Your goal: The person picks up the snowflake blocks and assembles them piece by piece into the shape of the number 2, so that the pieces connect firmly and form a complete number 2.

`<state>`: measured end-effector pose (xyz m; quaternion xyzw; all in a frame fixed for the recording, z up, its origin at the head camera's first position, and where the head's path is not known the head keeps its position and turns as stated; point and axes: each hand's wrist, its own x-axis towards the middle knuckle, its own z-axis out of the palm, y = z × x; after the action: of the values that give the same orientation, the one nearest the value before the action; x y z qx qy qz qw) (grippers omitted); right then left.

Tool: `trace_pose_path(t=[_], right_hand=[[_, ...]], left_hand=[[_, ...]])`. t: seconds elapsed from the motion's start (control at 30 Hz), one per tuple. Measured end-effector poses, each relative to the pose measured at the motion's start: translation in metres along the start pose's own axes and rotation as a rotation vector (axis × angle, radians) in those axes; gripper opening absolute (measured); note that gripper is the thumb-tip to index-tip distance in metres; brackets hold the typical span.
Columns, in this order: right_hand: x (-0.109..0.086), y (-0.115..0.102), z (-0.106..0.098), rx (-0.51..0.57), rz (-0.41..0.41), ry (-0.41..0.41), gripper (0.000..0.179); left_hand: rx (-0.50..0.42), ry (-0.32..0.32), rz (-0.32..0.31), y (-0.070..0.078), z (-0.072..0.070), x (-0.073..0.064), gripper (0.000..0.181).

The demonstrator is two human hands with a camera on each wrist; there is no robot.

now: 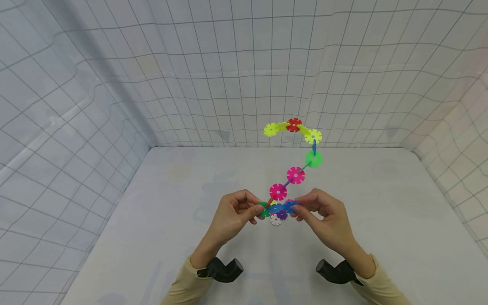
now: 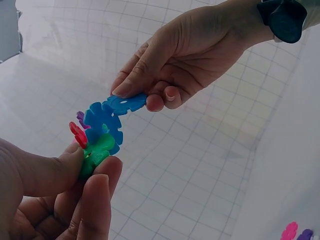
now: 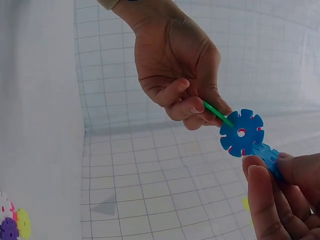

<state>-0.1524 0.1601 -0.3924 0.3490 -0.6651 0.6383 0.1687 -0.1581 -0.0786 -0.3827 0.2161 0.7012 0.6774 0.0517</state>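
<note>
A curved chain of slotted plastic snowflake discs [image 1: 292,173], in yellow, red, blue, green, pink and purple, stretches away from both hands. At its near end, my left hand [image 1: 232,217] pinches a green disc [image 2: 98,150] between thumb and fingers. A blue disc [image 3: 250,124] is slotted into that green one. My right hand [image 1: 329,220] pinches another blue disc [image 2: 131,105] at its edge; it meets the first blue disc at an angle. Whether their slots are fully engaged I cannot tell. Fingers partly cover both pinched discs.
Below the hands lie several loose discs, among them a white one [image 1: 273,221], a purple one [image 3: 9,229] and a yellow one [image 3: 23,224]. The white table [image 1: 171,245] meets a grid-patterned curtain [image 1: 244,84] behind and at the sides. Each wrist wears a black camera [image 1: 225,272].
</note>
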Motion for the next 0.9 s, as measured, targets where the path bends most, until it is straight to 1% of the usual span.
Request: trace_pose_path(t=[0.17, 0.27, 0.4, 0.47, 0.63, 0.7, 0.77, 0.9], right_hand=[[-0.0010, -0.0002, -0.0007, 0.031, 0.068, -0.031, 0.026], [-0.0012, 0.0016, -0.0021, 0.056, 0.090, -0.054, 0.025], [-0.0017, 0.0034, -0.0022, 0.116, 0.134, -0.086, 0.023], [-0.0022, 0.0036, -0.0012, 0.139, 0.168, -0.090, 0.019], [-0.0027, 0.0041, 0.0010, 0.200, 0.212, -0.081, 0.014], [-0.0024, 0.0042, 0.0010, 0.222, 0.229, -0.078, 0.013], [-0.0024, 0.0046, 0.0008, 0.239, 0.229, -0.079, 0.012], [-0.0024, 0.0057, 0.0005, 0.251, 0.245, -0.080, 0.012]], left_hand=[[-0.011, 0.015, 0.001, -0.0005, 0.0024, -0.0002, 0.005], [-0.021, 0.022, -0.003, -0.0008, 0.0038, -0.0001, 0.006], [-0.013, 0.036, -0.013, -0.0009, 0.0053, -0.0004, 0.006], [-0.009, 0.047, -0.014, -0.0009, 0.0061, -0.0006, 0.007], [-0.023, 0.071, -0.011, -0.0008, 0.0078, -0.0009, 0.008], [-0.036, 0.071, -0.012, -0.0006, 0.0083, -0.0010, 0.008], [-0.047, 0.068, -0.013, -0.0007, 0.0084, -0.0011, 0.007], [-0.055, 0.055, -0.005, -0.0008, 0.0085, -0.0009, 0.007]])
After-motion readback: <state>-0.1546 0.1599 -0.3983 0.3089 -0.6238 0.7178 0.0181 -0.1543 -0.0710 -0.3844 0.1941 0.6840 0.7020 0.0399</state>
